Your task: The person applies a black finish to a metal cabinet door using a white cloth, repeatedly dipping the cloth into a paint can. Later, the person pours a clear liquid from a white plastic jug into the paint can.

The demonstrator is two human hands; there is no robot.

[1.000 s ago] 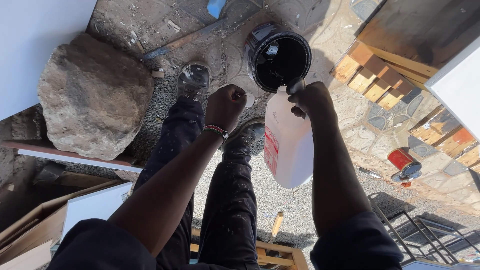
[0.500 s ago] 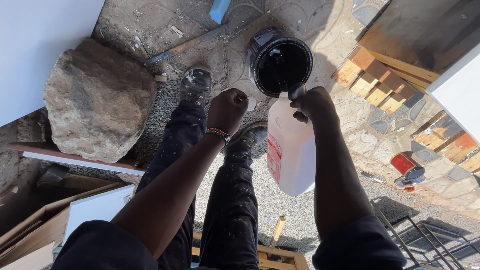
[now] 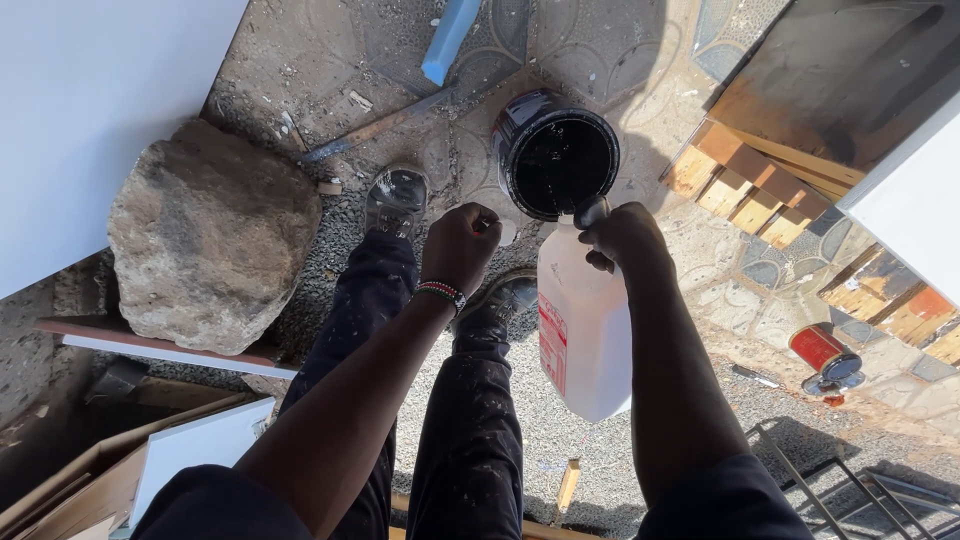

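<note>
Right hand: we see the right hand (image 3: 622,235) wrapped tight around the neck and handle of a white plastic jug (image 3: 583,325), fingers closed on it.
Jug: held tipped forward, mouth end up by the hand and right at the near rim of the black bucket (image 3: 555,152); its body hangs down toward us; red-and-white label on its left face. We cannot tell whether anything is pouring, the hand hides the mouth.
Left hand: the left hand (image 3: 460,246) is curled into a fist, something small and pale pinched at the fingertips; too small for us to say what. Beaded wristband (image 3: 440,292) on the wrist.
Hands relative: apart, side by side, left one just left of the jug's top.
Bucket: round, black, open, dark glossy inside; sits on patterned paving just beyond both hands.
Legs: dark paint-flecked trousers (image 3: 470,430), two shoes (image 3: 396,200) on gravel below the hands.
Left side: big grey rock (image 3: 210,235) near the left shoe; white panel (image 3: 90,110) behind it.
Far ground: blue bar (image 3: 450,40) and a long thin metal tool (image 3: 375,128) beyond the shoe.
Right side: stacked wooden blocks (image 3: 740,190); red can (image 3: 818,348) lying on the paving, well apart from the jug.
</note>
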